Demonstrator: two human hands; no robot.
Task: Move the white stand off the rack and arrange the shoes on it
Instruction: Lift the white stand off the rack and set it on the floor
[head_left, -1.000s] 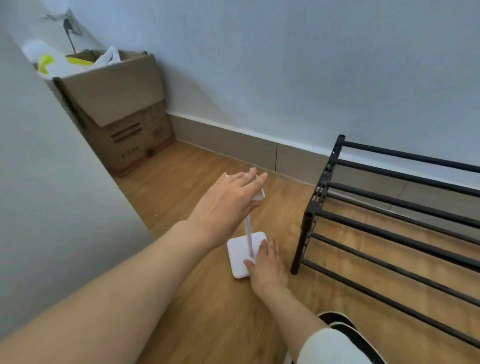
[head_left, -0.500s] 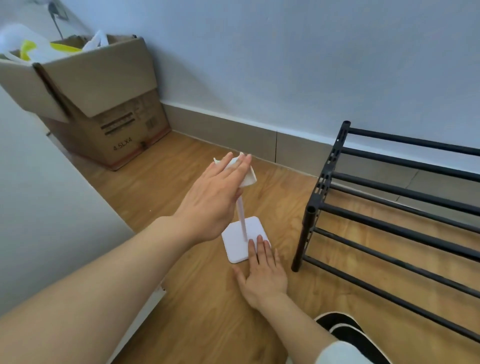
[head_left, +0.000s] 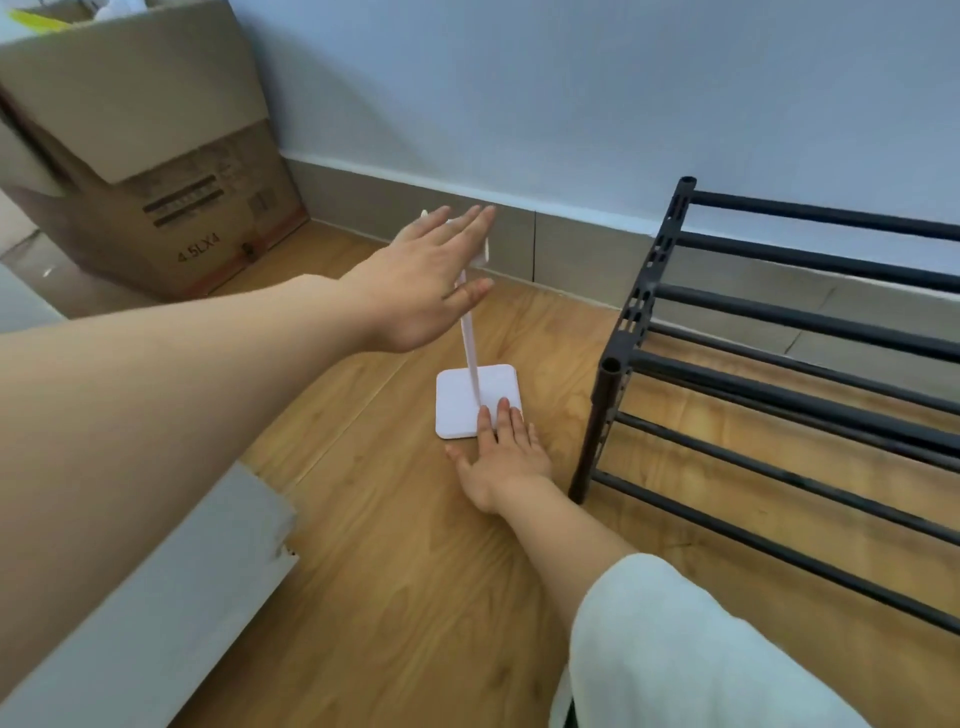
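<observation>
The white stand (head_left: 467, 400) stands upright on the wooden floor, left of the black rack (head_left: 779, 374). It has a square base and a thin pole. My left hand (head_left: 431, 280) hovers flat over the stand's top piece, fingers spread, covering most of it. My right hand (head_left: 504, 457) lies flat on the floor with its fingertips resting on the base's near right corner. Neither hand grips anything. The rack's bars are bare, and no shoes are in view.
A cardboard box (head_left: 156, 156) sits in the far left corner against the wall. A white panel (head_left: 156, 597) runs along the left near side. Wooden floor (head_left: 415, 597) spreads between the panel and the rack.
My left hand has lifted slightly and opened flatter above the stand's top. My right hand has slid back a little on the base. The view has shifted closer and to the right.
</observation>
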